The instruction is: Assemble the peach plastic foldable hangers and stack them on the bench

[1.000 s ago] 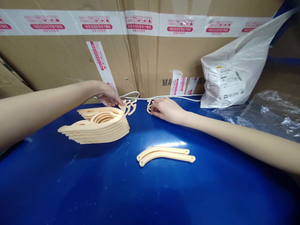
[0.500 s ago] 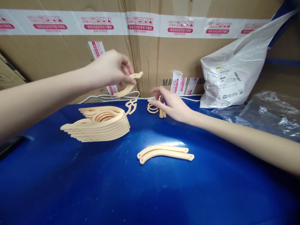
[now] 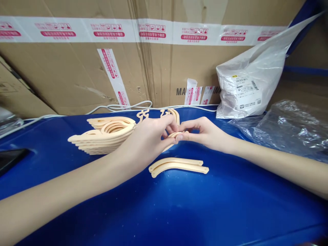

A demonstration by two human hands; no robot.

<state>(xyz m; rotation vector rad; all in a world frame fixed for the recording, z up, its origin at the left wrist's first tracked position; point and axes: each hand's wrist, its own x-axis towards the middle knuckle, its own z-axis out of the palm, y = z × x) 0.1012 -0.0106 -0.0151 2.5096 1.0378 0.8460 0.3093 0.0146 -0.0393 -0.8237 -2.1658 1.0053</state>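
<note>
In front of me, both hands meet over a curved beige hanger piece [image 3: 167, 147]. My left hand [image 3: 150, 138] pinches it between thumb and fingers. At its right end, my right hand [image 3: 205, 134] closes thumb and fingertips on it; the fingers hide most of the piece. Just below lie two curved beige hanger arms [image 3: 179, 167], side by side, with small holes at their ends. A stack of folded beige hangers [image 3: 99, 140] sits to the left, partly behind my left wrist. Small S-shaped hooks [image 3: 141, 115] and more curved pieces [image 3: 175, 114] lie behind my hands.
A blue surface [image 3: 164, 212] carries everything. Cardboard boxes [image 3: 77, 71] with printed tape stand at the back, a white cable [image 3: 120, 108] along their foot. A white plastic bag [image 3: 243, 85] and clear wrap [image 3: 289, 130] are at right. A dark flat object [image 3: 12, 159] lies left.
My left hand has come down and right from above the hanger stack, carrying the curved piece. My right hand has moved slightly right and down, and its fingers have closed at that piece.
</note>
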